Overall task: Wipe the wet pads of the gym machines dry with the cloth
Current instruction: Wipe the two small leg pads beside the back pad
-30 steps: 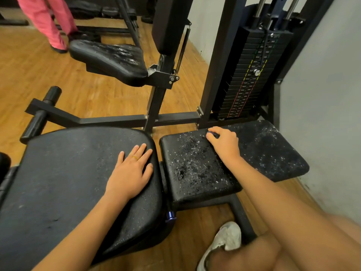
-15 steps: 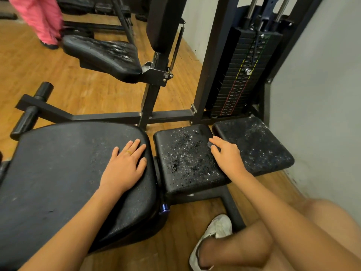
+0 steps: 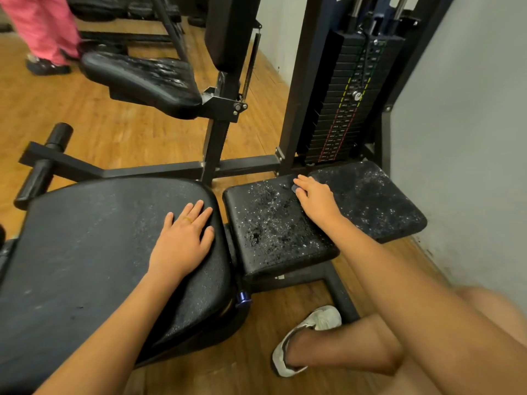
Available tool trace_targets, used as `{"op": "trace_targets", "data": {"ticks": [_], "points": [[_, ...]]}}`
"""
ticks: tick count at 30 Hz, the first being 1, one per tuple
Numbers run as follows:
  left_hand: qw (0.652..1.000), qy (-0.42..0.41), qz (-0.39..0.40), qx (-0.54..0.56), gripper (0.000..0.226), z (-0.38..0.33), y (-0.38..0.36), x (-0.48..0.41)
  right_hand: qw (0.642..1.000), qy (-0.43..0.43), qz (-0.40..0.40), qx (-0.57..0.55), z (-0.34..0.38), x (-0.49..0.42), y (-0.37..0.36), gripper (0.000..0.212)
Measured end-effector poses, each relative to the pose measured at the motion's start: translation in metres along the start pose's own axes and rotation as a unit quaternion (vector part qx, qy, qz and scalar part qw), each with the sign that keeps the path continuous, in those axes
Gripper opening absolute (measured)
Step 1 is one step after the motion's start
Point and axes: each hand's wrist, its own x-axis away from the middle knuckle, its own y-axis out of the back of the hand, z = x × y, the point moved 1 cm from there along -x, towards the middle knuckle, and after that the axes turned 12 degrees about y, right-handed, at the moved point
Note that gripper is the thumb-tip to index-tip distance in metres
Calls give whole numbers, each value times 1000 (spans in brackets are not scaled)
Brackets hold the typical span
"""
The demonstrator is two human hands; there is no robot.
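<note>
peeking out from under the fingertips of the right hand is a small grey-blue scrap of cloth. it sits at the far edge of the middle pad, close to the gap that parts it from the right pad. the hand lies palm down over it with the fingers together and gently bent. so little of the cloth shows that it cannot be told whether they pinch it or only press it flat.

both small pads are black and speckled with bright droplets (the middle one also has a darker wet patch toward its near left). the left hand rests flat and relaxed, fingers straight and holding nothing, on the right end of the large black pad to the left. a thin yellow ring sits on one finger. this pad shows fine droplets near the hand and looks duller further left. a blue knob sticks out below its near right corner.

beyond the pads a black frame bar runs across the wooden floor, with a foam roller at its left end. further off, a seat pad glistens with streaks of water, with a dark backrest above it to the right. the weight stack stands far right, just behind the right pad, beside the grey wall. near right, the person's bare leg is bent, the foot in a white shoe. far left stand legs in pink trousers.
</note>
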Motion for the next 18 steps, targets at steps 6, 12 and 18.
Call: {"op": "trace_targets", "data": {"ticks": [6,12,18], "points": [[1000,-13,14,-1,58,2,2,4,999,12,-28,-32,2,60,14,37],[999,-38,20,-3,73,11,1,24,999,11,-33,-13,-5,92,15,34],[999,-31,23,14,67,8,6,29,1000,-9,-25,3,-2,45,10,35]]}}
